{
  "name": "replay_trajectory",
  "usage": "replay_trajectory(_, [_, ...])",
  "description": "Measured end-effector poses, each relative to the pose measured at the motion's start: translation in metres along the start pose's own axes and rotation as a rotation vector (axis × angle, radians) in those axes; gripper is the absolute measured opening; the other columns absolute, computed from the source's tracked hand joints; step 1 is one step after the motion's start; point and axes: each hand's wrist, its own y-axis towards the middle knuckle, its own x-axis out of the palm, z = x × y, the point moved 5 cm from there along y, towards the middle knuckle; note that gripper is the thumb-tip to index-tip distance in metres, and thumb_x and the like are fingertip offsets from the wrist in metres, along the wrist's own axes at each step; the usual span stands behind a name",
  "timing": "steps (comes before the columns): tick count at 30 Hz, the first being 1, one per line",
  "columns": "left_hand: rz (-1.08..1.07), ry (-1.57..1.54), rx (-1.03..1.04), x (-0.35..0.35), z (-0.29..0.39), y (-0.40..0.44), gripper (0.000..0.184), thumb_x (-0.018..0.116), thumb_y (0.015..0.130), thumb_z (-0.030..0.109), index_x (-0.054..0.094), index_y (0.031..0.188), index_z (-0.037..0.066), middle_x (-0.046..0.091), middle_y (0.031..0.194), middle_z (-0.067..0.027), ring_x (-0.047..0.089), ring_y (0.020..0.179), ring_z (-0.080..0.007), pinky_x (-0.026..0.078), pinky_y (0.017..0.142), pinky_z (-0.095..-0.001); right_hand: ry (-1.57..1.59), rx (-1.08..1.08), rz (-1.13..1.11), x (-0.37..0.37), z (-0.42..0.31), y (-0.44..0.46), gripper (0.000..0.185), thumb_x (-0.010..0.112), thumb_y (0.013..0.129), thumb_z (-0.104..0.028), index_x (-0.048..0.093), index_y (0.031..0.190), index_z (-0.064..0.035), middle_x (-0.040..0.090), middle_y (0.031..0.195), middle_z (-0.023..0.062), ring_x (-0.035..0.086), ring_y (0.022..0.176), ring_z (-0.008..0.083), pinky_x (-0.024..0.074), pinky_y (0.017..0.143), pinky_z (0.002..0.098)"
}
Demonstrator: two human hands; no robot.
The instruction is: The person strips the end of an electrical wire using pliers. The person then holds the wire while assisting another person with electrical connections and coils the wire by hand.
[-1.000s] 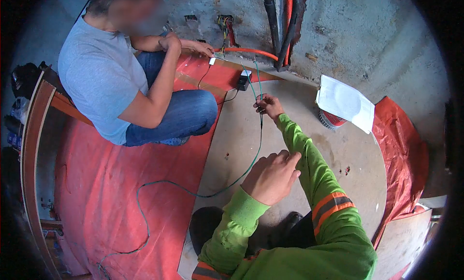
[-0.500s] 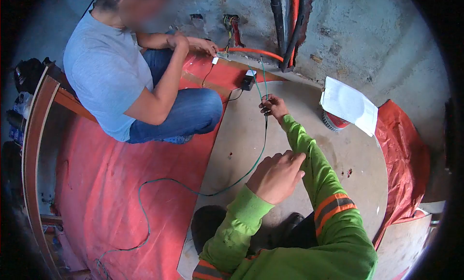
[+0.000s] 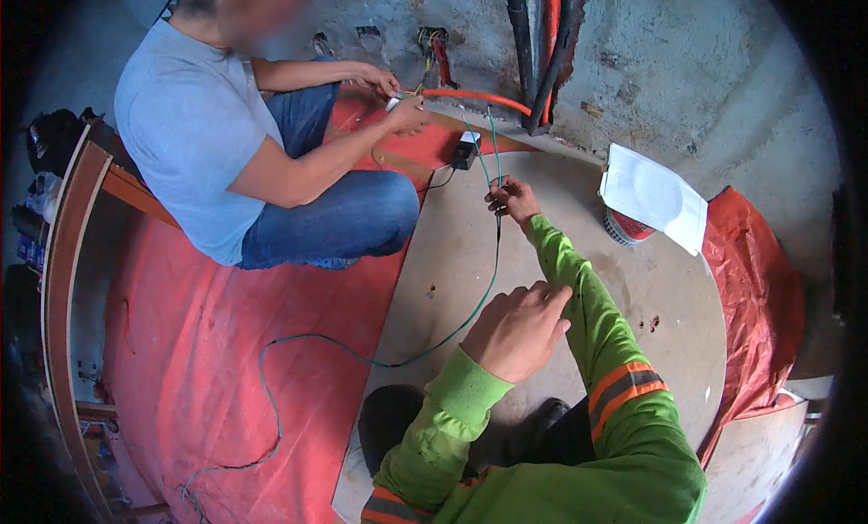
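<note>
My right hand (image 3: pixel 514 201) pinches a green cable (image 3: pixel 477 311) over the board; two thin wire ends rise above the fingers. From there the cable hangs down and curves across the red sheet to the lower left. My left hand (image 3: pixel 518 332) is nearer to me, beside my right forearm, with its fingers curled; whether anything is in them is hidden. A black device with a white top (image 3: pixel 465 151) lies left of my right hand. A crouching co-worker (image 3: pixel 194 135) holds a small white item (image 3: pixel 393 103) near the wall with both hands.
An orange conduit (image 3: pixel 479 95) runs along the wall base to dark vertical pipes (image 3: pixel 521 45). Wires hang from a wall box (image 3: pixel 433 41). White papers (image 3: pixel 653 194) rest on a red bucket (image 3: pixel 624 228). Red sheeting (image 3: pixel 235 334) lies left, and a red tarp (image 3: pixel 749 289) right.
The co-worker's forearm has lowered and that hand has reached forward to the white item. The view shifted slightly at first. My hands keep about the same pose on and near the cable.
</note>
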Motion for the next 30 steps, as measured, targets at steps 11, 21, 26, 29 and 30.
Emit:
replay_trajectory(11, [-0.002, 0.007, -0.006, 0.0019, -0.0014, 0.0012, 0.034, 0.057, 0.088, 0.019, 0.050, 0.116, 0.002, 0.059, 0.099, -0.0164, 0.060, 0.088, -0.0352, 0.049, 0.076, -0.0444, 0.010, -0.013, 0.010, 0.0000, 0.0010, 0.0020, 0.012, 0.057, 0.092, -0.014, 0.058, 0.102, -0.0069, 0.067, 0.083, 0.0065, 0.063, 0.066, 0.0140, 0.0489, 0.057, 0.0274])
replay_trajectory(21, [0.001, 0.010, -0.005, 0.0024, -0.0015, 0.0007, 0.034, 0.058, 0.088, 0.019, 0.050, 0.116, 0.002, 0.059, 0.099, -0.0161, 0.060, 0.088, -0.0351, 0.049, 0.075, -0.0445, 0.005, -0.009, 0.012, 0.0000, 0.0043, 0.0037, 0.013, 0.057, 0.092, -0.014, 0.058, 0.102, -0.0063, 0.067, 0.083, 0.0064, 0.062, 0.066, 0.0137, 0.0494, 0.057, 0.0277])
replay_trajectory(26, [0.000, -0.003, 0.004, 0.0017, -0.0022, 0.0016, 0.034, 0.058, 0.087, 0.018, 0.050, 0.116, 0.001, 0.059, 0.099, -0.0166, 0.060, 0.088, -0.0353, 0.049, 0.075, -0.0446, 0.021, -0.015, 0.013, 0.0008, 0.0028, 0.0036, 0.012, 0.058, 0.091, -0.014, 0.058, 0.101, -0.0068, 0.067, 0.082, 0.0064, 0.063, 0.066, 0.0138, 0.0488, 0.057, 0.0271])
replay_trajectory(29, [0.008, -0.002, 0.004, 0.0021, -0.0011, 0.0014, 0.034, 0.058, 0.087, 0.018, 0.050, 0.115, 0.001, 0.059, 0.099, -0.0168, 0.060, 0.088, -0.0354, 0.049, 0.075, -0.0445, 0.026, -0.019, 0.016, 0.0008, 0.0032, 0.0040, 0.011, 0.057, 0.091, -0.014, 0.058, 0.100, -0.0068, 0.067, 0.082, 0.0063, 0.062, 0.065, 0.0138, 0.0484, 0.056, 0.0270])
replay_trajectory(30, [0.006, -0.001, 0.000, 0.0017, -0.0007, 0.0015, 0.034, 0.058, 0.087, 0.018, 0.050, 0.115, 0.001, 0.059, 0.099, -0.0168, 0.060, 0.088, -0.0354, 0.049, 0.075, -0.0445, 0.020, -0.021, 0.019, 0.0004, 0.0042, 0.0053, 0.011, 0.057, 0.091, -0.013, 0.058, 0.100, -0.0068, 0.067, 0.082, 0.0063, 0.062, 0.064, 0.0138, 0.0484, 0.055, 0.0270])
